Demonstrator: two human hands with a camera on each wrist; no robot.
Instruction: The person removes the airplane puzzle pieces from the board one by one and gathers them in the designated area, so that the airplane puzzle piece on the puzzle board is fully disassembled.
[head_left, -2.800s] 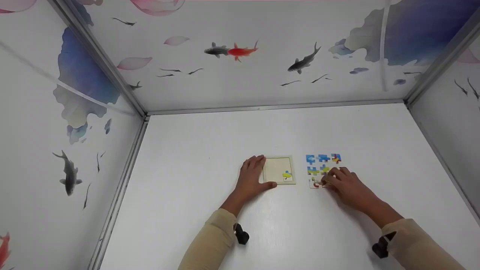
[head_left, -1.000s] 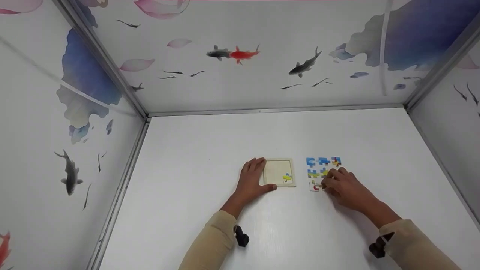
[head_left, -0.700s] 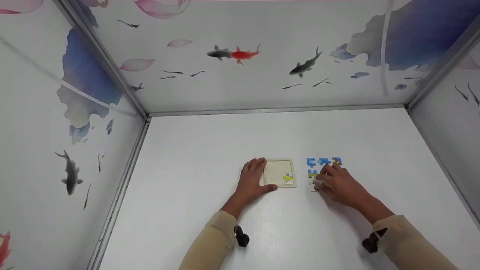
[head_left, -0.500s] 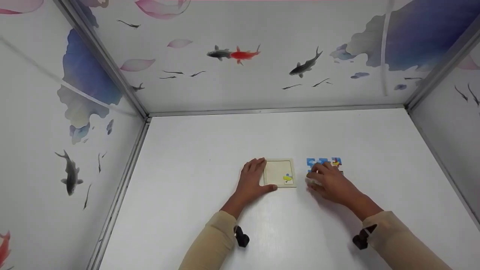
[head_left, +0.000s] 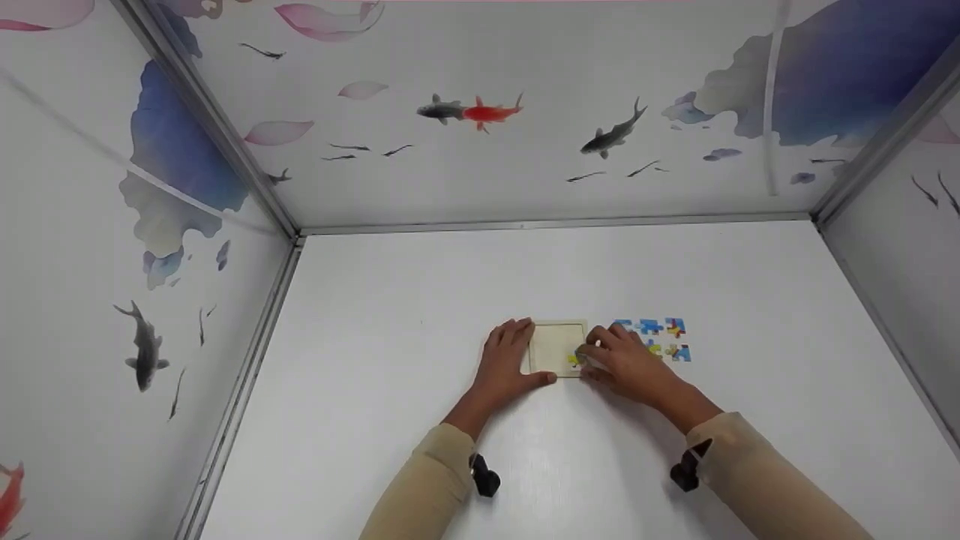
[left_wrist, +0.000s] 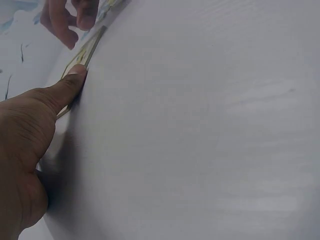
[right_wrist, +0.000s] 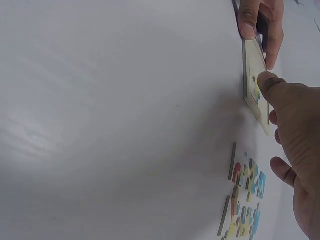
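Observation:
In the head view a square wooden puzzle tray (head_left: 551,346) lies on the white table. My left hand (head_left: 506,360) holds it from the left, thumb along the near edge and fingers at the far-left corner. A yellow-and-white puzzle piece (head_left: 573,360) sits in the tray's near-right corner. Over the tray's right edge, my right hand (head_left: 628,369) has its thumb and fingertips together on a small puzzle piece, mostly hidden by the fingers. The right wrist view shows the right thumb (right_wrist: 272,85) above the tray (right_wrist: 252,57).
Loose puzzle pieces (head_left: 677,327) in blue, yellow and red lie in rows right of the tray, partly behind my right hand. Patterned white walls (head_left: 525,172) with metal edging (head_left: 637,223) bound the table at the back and sides.
My right hand has moved left from the loose pieces to the tray's right edge, carrying a piece. The left hand stays on the tray. The head view has shifted slightly.

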